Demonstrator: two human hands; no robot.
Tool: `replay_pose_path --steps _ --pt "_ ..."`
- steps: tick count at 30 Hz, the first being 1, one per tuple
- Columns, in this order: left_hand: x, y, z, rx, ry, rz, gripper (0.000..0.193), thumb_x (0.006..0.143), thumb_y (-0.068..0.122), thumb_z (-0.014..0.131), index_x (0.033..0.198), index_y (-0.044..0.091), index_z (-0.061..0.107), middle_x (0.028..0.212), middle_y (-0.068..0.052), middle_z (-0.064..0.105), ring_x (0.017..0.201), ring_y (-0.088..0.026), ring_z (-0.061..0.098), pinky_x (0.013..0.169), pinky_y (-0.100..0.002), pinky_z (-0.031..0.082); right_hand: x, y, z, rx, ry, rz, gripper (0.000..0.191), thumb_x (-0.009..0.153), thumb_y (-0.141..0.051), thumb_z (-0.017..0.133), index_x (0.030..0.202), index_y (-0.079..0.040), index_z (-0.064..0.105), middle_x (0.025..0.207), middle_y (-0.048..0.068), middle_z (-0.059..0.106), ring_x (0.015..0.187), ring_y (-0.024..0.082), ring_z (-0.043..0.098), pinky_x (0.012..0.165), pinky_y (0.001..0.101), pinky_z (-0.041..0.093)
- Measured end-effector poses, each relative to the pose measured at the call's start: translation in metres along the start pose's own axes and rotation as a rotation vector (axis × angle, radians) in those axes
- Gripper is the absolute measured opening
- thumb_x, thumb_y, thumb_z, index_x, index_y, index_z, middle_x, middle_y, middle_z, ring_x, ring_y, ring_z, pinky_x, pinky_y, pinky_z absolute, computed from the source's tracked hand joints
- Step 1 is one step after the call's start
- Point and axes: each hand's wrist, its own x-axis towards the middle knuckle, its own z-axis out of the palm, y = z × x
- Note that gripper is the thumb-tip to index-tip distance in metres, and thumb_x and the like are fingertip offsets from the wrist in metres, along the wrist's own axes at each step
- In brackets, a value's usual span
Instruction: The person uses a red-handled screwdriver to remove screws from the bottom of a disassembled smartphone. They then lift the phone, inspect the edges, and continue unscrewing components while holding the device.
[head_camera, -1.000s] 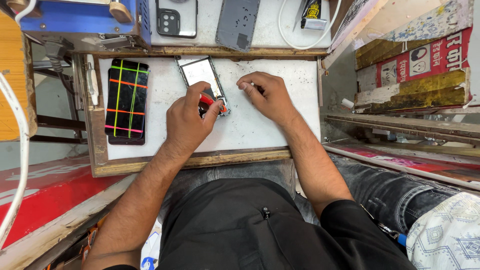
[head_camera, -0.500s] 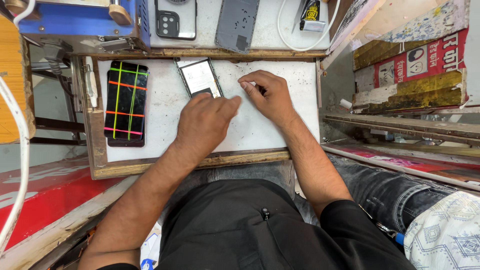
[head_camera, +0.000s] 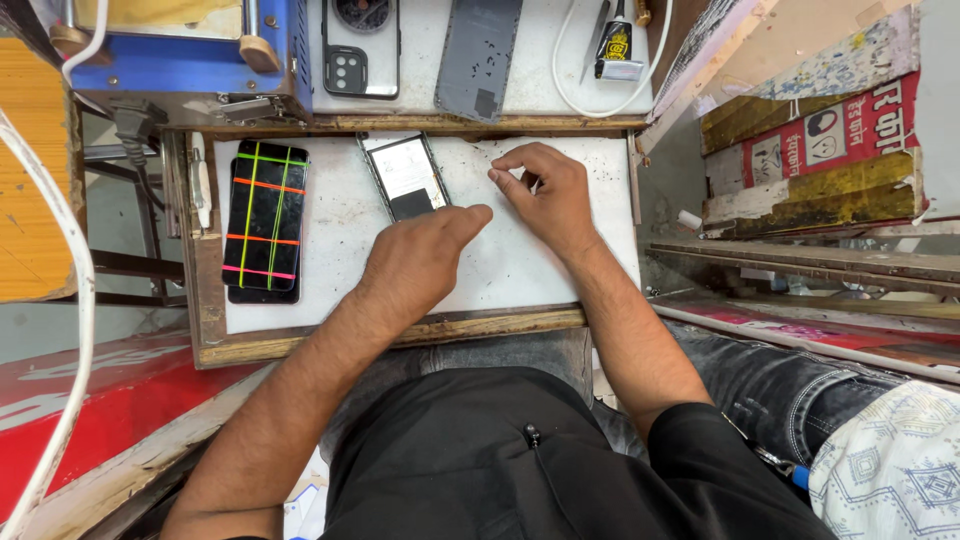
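Black phone (head_camera: 264, 222) crossed with coloured bands is lying at the left of the white work board (head_camera: 340, 290). Left hand (head_camera: 418, 262) is resting loosely curled, gripping nothing, just below the opened phone (head_camera: 406, 176). Right hand (head_camera: 548, 196) is pinching its fingertips together on the board; any held item is too small to tell.

A work board (head_camera: 330, 250) lies across the person's lap. On its left part lies a taped phone (head_camera: 265, 220); at its far edge, near the middle, lies a phone screen (head_camera: 405, 175). The left hand (head_camera: 420, 260) rests on the board just in front of that screen — the right hand (head_camera: 550, 195) sits to the screen's right. Behind the board, on a bench (head_camera: 540, 60), lie a phone back (head_camera: 360, 45) and, to its right, a flat panel (head_camera: 480, 55) — a glue tube (head_camera: 615, 45) lies further right.
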Motion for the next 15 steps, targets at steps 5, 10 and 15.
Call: replay_pose_path --steps 5,10,15 --pt "0.005 0.001 0.001 0.044 -0.176 -0.215 0.033 0.098 0.024 0.072 0.125 0.011 0.06 0.091 -0.008 0.069 0.074 -0.024 0.069 0.06 -0.039 0.056 0.02 -0.011 -0.013 -0.143 -0.028 0.026 0.012 0.09 -0.013 0.085 0.092 -0.006 0.075 0.092 0.005 0.076 0.072 0.014 0.069 0.062 0.0285 0.055" --pt "0.008 0.003 -0.001 0.045 -0.159 -0.103 0.037 0.092 0.011 0.065 0.128 0.014 0.06 0.096 -0.006 0.07 0.081 -0.025 0.071 0.066 -0.039 0.058 0.055 -0.017 -0.018 -0.205 0.007 -0.081 0.007 0.097 -0.014 0.077 0.102 -0.008 0.079 0.099 0.007 0.076 0.076 0.018 0.072 0.067 0.0325 0.058" --pt "0.01 0.004 0.001 0.06 -0.083 -0.174 0.041 0.094 0.02 0.073 0.131 0.01 0.058 0.088 -0.011 0.069 0.074 -0.028 0.069 0.061 -0.042 0.056 0.091 -0.015 -0.011 -0.375 0.057 -0.201 0.013 0.098 -0.016 0.073 0.108 -0.012 0.081 0.104 0.006 0.076 0.087 0.026 0.073 0.074 0.0396 0.058"
